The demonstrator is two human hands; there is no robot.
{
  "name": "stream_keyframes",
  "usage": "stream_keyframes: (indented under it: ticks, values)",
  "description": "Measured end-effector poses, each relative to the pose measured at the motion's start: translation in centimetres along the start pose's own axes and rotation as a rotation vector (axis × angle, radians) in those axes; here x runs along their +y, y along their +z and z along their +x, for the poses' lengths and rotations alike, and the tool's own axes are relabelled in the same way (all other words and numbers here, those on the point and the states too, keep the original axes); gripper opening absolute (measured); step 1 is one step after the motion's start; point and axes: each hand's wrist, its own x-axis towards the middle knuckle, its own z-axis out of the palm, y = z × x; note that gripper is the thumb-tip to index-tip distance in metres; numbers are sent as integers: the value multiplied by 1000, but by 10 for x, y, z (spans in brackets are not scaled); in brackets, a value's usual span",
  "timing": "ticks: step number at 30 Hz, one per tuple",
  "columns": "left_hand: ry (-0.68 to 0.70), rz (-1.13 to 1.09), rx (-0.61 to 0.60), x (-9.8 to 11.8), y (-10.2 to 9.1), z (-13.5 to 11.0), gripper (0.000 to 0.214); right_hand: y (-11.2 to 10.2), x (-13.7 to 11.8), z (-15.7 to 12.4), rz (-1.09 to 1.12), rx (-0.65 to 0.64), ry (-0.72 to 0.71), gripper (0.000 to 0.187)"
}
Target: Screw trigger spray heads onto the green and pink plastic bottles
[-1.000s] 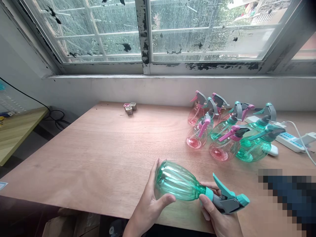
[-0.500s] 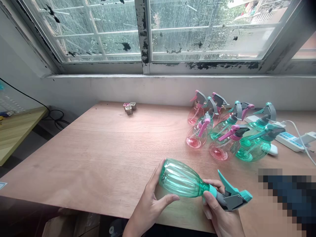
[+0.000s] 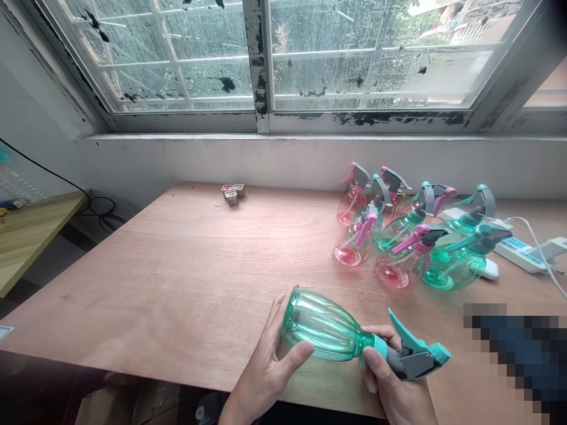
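A green see-through spray bottle [image 3: 323, 324] with a teal and grey trigger head lies on its side between my hands, above the table's near edge. My left hand [image 3: 270, 360] wraps its base end, with the fingers mostly behind the bottle and the thumb along the front. At the neck, the thumb and fingers of my right hand [image 3: 394, 372] close around the teal collar, just below the trigger head, which points right. Part of the right fingers is hidden behind the neck.
Several pink and green spray bottles [image 3: 403, 274] stand grouped at the back right. Behind them lie a white power strip [image 3: 522, 254] and its cable. Small square blocks [image 3: 231, 197] sit near the wall. A blurred dark patch [image 3: 518, 348] covers the right side.
The spray bottle and both hands have shifted slightly left and down. The base end of the bottle has moved a little closer into my left hand. The other bottles stay where they were.
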Motion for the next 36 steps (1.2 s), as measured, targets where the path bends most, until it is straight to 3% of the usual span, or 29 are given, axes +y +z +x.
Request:
stream_keyframes:
  ticks: [5,10,15,22,27,32,36]
  values:
    - [-47,11,-38,-3,2,-2,87,4,-3,-2,78,82,21,38]
    - [-73,-98,-13,-9,-1,-3,99,6,-5,-6,24,45,8,39]
    - [-19,-36,-8,-8,-3,0,87,5,-4,-6,-31,38,11,39]
    - [-31,-25,-101,-4,-1,-8,90,4,-2,-4,59,59,26,38]
    - [-46,-119,-65,-4,-2,-5,101,5,-1,-5,-32,27,10,37]
    - [-40,-40,-33,-3,-1,0,90,2,0,-3,-35,-15,14,36]
    - [-48,6,-44,-3,1,-3,87,3,-1,-3,18,38,6,36]
